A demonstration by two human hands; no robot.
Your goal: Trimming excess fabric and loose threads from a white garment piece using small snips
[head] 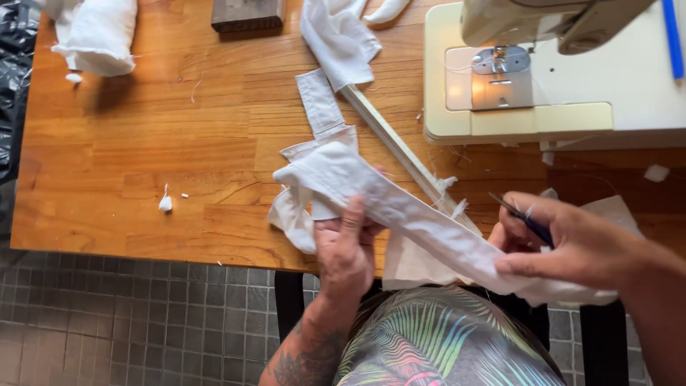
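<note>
Stretching between both hands, a long white fabric strip (pixel 400 214) is held taut just above the near edge of the wooden table (pixel 143 157). The left hand (pixel 346 250) is closed on the strip's bunched upper end, with the thumb laid flat across the cloth and the fingers curled beneath it, so that loose folds hang down beside the wrist. The right hand (pixel 572 246) is pinched on the strip's lower end, the cloth being caught between thumb and forefinger; a slim dark blue-handled tool (pixel 525 218), whose kind cannot be told, is gripped in the same hand and is angled up and to the left, just above the cloth. A long pale ruler (pixel 396 139) is laid diagonally on the table under the strip, and a second, narrower white band (pixel 319 102) is seen lying beside it, touching the held cloth at its lower end. More white fabric (pixel 339 36) is draped over the ruler's far end. A cream sewing machine (pixel 557 71) is set at the far right of the table, its metal plate lit. A rolled white bundle (pixel 93 32) is placed at the far left corner, a dark wooden block (pixel 246 14) is set at the far edge, and small white scraps (pixel 166 204) are scattered on the wood. A leaf-patterned garment (pixel 443 343) is seen at the bottom, above a grey tiled floor (pixel 128 322).
</note>
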